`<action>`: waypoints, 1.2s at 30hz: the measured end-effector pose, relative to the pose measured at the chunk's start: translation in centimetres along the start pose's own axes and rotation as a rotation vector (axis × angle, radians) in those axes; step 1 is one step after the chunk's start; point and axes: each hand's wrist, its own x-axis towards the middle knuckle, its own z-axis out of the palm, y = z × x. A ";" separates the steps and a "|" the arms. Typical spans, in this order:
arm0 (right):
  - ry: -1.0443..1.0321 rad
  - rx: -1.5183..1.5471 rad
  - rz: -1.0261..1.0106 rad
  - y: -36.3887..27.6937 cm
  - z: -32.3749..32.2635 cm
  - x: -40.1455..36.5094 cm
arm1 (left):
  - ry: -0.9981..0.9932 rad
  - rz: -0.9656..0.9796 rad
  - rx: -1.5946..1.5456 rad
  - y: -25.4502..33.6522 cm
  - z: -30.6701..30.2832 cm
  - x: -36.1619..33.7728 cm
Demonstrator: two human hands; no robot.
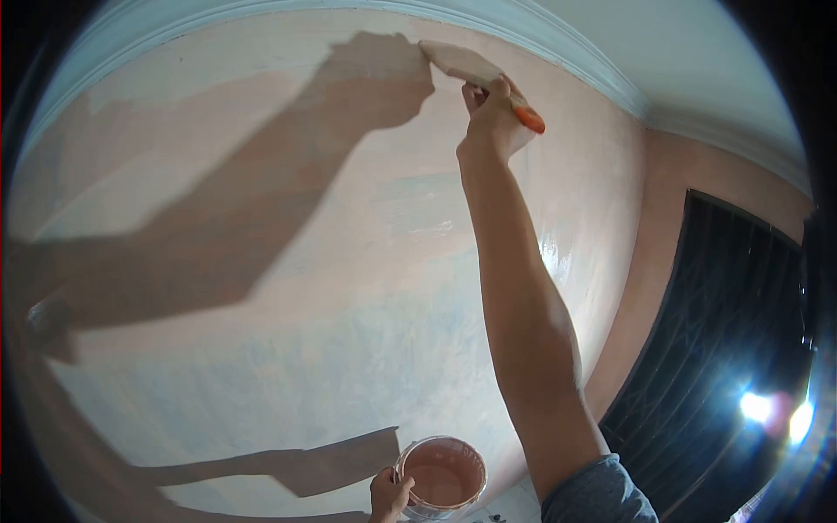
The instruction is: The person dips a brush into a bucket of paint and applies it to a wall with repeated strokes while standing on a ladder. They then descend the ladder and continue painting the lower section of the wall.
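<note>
My right hand [497, 120] is raised near the top of the wall, its fingers wrapped round a paintbrush [462, 63]. The brush's orange handle end [530, 120] sticks out below the hand, and its wide head points up and left at the wall [366, 192]. Low in the view, my left hand [389, 495] grips the rim of a paint bucket [478, 464]. Pinkish paint [438, 485] lies inside the bucket. Pink covers the wall's upper part unevenly, while paler bluish patches show lower down.
White moulding [602, 71] runs between wall and ceiling [697, 52]. At the right stands a dark grille [706, 305] with bright lights reflected in it or in front of it. Large shadows of my arms fall on the wall. Part of a pale floor [516, 504] shows at the bottom.
</note>
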 end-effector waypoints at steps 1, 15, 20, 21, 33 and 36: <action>-0.010 -0.011 0.003 -0.3 -1.1 -0.6 | -0.003 -0.008 0.003 0.1 -0.1 -0.4; -0.093 -0.007 -0.056 -3.5 2.4 5.0 | 0.040 -0.001 0.062 2.7 0.4 -3.4; -0.128 -0.030 -0.043 -1.2 -0.5 4.9 | 0.026 0.074 0.088 -2.3 -0.4 -0.5; -0.126 -0.079 -0.069 -1.4 -1.8 3.0 | 0.023 0.066 0.087 -1.9 -0.2 -0.8; 0.029 -0.451 0.175 -7.0 -19.5 -11.2 | 0.002 -0.014 0.025 3.1 0.1 -2.6; -0.087 -0.231 0.068 -5.5 -14.6 -5.2 | -0.034 -0.015 0.004 1.3 -0.2 -1.8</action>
